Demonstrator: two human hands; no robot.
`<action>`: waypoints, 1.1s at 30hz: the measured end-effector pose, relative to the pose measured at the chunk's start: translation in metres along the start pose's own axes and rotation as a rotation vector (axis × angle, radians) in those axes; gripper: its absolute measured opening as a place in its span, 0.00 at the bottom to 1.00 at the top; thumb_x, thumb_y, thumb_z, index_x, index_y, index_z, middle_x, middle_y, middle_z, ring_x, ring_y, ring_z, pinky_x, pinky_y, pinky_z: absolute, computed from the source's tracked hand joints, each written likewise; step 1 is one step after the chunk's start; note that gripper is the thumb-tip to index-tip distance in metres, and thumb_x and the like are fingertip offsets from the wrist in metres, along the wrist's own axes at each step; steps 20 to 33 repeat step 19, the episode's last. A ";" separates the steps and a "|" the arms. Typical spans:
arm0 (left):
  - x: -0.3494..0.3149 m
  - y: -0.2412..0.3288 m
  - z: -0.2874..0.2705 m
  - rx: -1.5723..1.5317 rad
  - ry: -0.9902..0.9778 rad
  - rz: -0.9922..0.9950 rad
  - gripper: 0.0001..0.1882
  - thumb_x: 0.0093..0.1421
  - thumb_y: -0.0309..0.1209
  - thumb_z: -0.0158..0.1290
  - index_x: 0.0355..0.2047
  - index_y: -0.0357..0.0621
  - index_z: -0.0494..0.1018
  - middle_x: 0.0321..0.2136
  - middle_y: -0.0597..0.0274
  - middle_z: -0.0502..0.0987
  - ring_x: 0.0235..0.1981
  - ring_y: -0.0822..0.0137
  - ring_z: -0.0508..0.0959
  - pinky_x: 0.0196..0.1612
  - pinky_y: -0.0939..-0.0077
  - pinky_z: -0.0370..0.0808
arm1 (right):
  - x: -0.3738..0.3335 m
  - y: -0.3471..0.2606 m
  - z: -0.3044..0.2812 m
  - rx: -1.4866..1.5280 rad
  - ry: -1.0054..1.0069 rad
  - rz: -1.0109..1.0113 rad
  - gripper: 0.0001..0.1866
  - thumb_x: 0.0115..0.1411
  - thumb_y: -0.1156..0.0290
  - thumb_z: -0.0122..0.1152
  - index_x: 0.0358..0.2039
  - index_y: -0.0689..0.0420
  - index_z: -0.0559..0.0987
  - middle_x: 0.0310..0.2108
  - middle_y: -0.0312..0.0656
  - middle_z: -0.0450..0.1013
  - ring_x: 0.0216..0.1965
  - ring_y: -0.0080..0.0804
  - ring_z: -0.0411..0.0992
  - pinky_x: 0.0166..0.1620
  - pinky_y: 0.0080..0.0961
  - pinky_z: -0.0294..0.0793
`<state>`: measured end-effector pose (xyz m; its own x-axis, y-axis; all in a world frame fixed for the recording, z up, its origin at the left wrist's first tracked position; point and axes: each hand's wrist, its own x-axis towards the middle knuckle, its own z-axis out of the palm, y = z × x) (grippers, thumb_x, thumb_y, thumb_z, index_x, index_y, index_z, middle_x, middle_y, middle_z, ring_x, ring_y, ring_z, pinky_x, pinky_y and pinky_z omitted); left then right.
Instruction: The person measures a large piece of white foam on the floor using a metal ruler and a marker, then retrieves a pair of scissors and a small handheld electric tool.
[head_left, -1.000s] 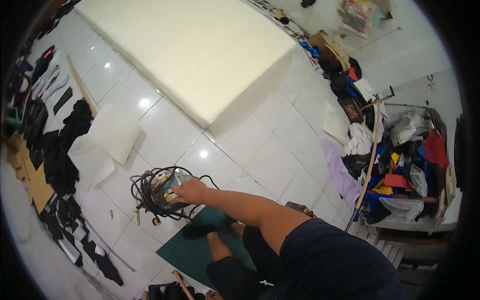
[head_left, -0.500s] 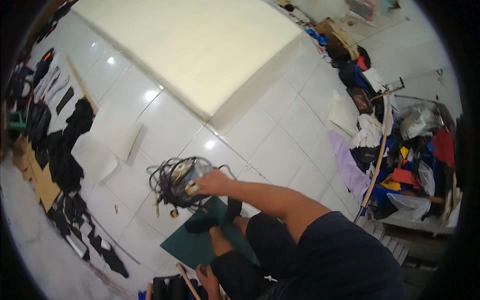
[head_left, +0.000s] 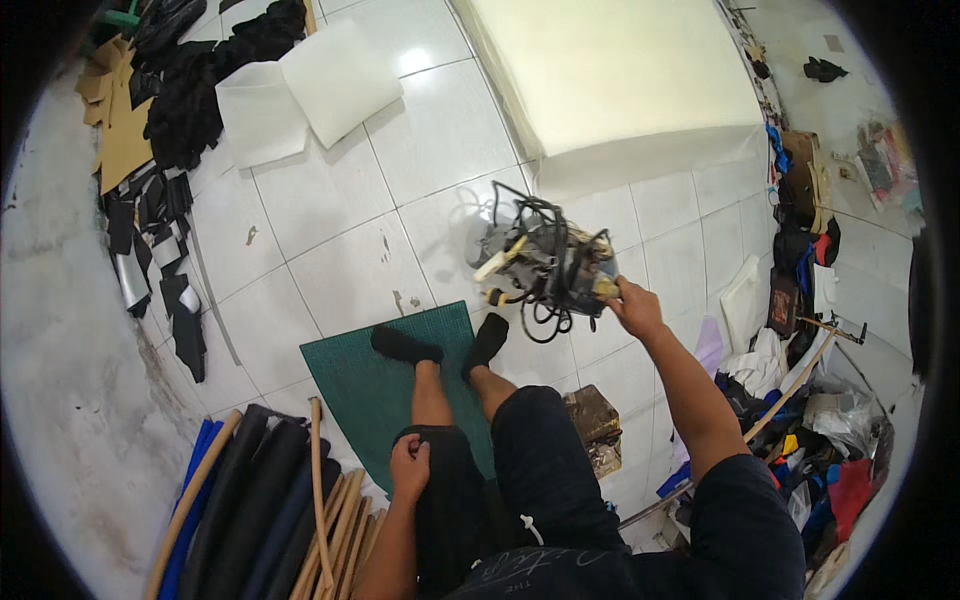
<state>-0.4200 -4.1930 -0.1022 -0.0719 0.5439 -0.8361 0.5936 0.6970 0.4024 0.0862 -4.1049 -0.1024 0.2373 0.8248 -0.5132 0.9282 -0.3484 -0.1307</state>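
Observation:
My right hand [head_left: 636, 304], arm stretched forward, grips the right side of a tangled bundle of black cables [head_left: 562, 262]. Grey and yellowish parts show among the loops, but I cannot make out what the cables are wrapped around. The bundle hangs over the white tiles, beyond my right foot and near the big cream block. Loosely curled, my left hand [head_left: 410, 467] rests by my left thigh, and nothing shows in its fingers. My feet in black socks [head_left: 405, 346] stand at the far edge of a green mat [head_left: 350, 370].
Ahead on the right is a large cream foam-like block [head_left: 630, 80]. White sheets [head_left: 335, 80] and black scraps [head_left: 182, 330] lie at the left. Dark fabric rolls [head_left: 250, 490] and wooden poles [head_left: 325, 520] lean at lower left. A heap of cloth [head_left: 800, 430] lines the right side.
The view has turned. My right arm has swung outward, carrying the cable bundle from in front of my feet over to the right. My left hand stays low by my thigh.

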 end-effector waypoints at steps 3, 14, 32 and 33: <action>0.001 0.001 0.011 0.083 -0.015 0.064 0.15 0.58 0.32 0.55 0.43 0.38 0.73 0.35 0.53 0.75 0.35 0.60 0.76 0.41 0.68 0.73 | -0.022 0.041 0.000 -0.015 -0.014 0.103 0.22 0.57 0.53 0.59 0.42 0.57 0.70 0.32 0.51 0.75 0.36 0.51 0.75 0.37 0.45 0.72; 0.045 0.064 0.047 0.316 -0.168 0.314 0.16 0.57 0.35 0.55 0.42 0.38 0.72 0.34 0.48 0.75 0.37 0.51 0.76 0.42 0.60 0.72 | -0.100 0.085 0.073 0.195 0.156 0.561 0.24 0.62 0.49 0.53 0.43 0.59 0.69 0.27 0.57 0.75 0.32 0.60 0.73 0.34 0.50 0.70; 0.085 0.121 0.105 0.393 -0.276 0.561 0.20 0.57 0.35 0.57 0.47 0.40 0.72 0.42 0.45 0.77 0.41 0.53 0.79 0.44 0.63 0.74 | -0.100 0.055 0.087 0.377 0.229 0.783 0.27 0.63 0.47 0.51 0.50 0.57 0.69 0.30 0.56 0.76 0.34 0.56 0.75 0.37 0.48 0.71; 0.085 0.121 0.105 0.393 -0.276 0.561 0.20 0.57 0.35 0.57 0.47 0.40 0.72 0.42 0.45 0.77 0.41 0.53 0.79 0.44 0.63 0.74 | -0.100 0.055 0.087 0.377 0.229 0.783 0.27 0.63 0.47 0.51 0.50 0.57 0.69 0.30 0.56 0.76 0.34 0.56 0.75 0.37 0.48 0.71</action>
